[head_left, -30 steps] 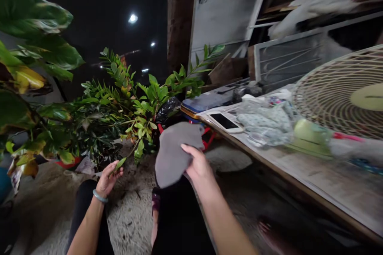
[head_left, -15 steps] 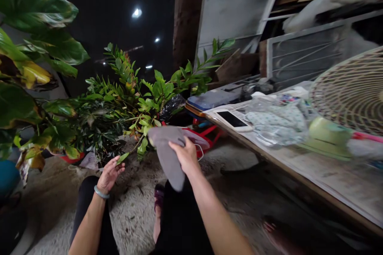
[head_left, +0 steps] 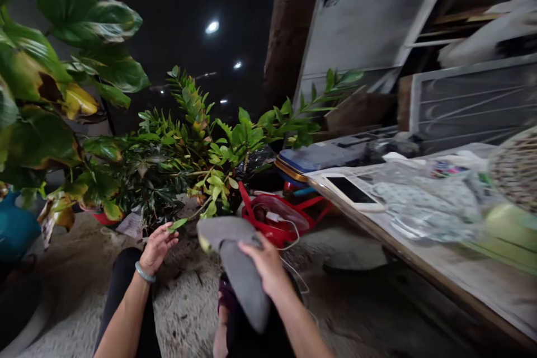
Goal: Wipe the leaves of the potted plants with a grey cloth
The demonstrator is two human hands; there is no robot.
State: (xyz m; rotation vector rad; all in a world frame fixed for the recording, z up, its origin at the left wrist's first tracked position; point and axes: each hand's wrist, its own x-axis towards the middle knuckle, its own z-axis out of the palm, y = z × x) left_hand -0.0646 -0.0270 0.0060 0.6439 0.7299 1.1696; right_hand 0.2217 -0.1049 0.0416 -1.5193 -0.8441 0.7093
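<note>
My left hand (head_left: pixel 160 247), with a pale bangle at its wrist, pinches a green leaf (head_left: pixel 178 224) between thumb and fingers. That leaf is at the end of a thin stem reaching from the potted plant (head_left: pixel 218 170). In my right hand (head_left: pixel 265 263) is a folded grey cloth (head_left: pixel 239 260), its lower flap hanging down over my knee. A yellowish patch shows at the cloth's left end. Just beyond the cloth lies an open red bag (head_left: pixel 272 224) with a white cable and a plug in it.
To the right, a long table (head_left: pixel 440 274) bears a white tablet (head_left: pixel 351 192), clear plastic packaging (head_left: pixel 432 198) and a fan (head_left: pixel 516 173). Large-leaved foliage (head_left: pixel 84 22) rises at the left, above a blue pot (head_left: pixel 17 229). My sandalled foot (head_left: pixel 224 299) rests on the rough floor.
The grey cloth in my right hand has moved down and toward me, uncovering more of the red bag. My left hand stays on the leaf. The view has shifted left.
</note>
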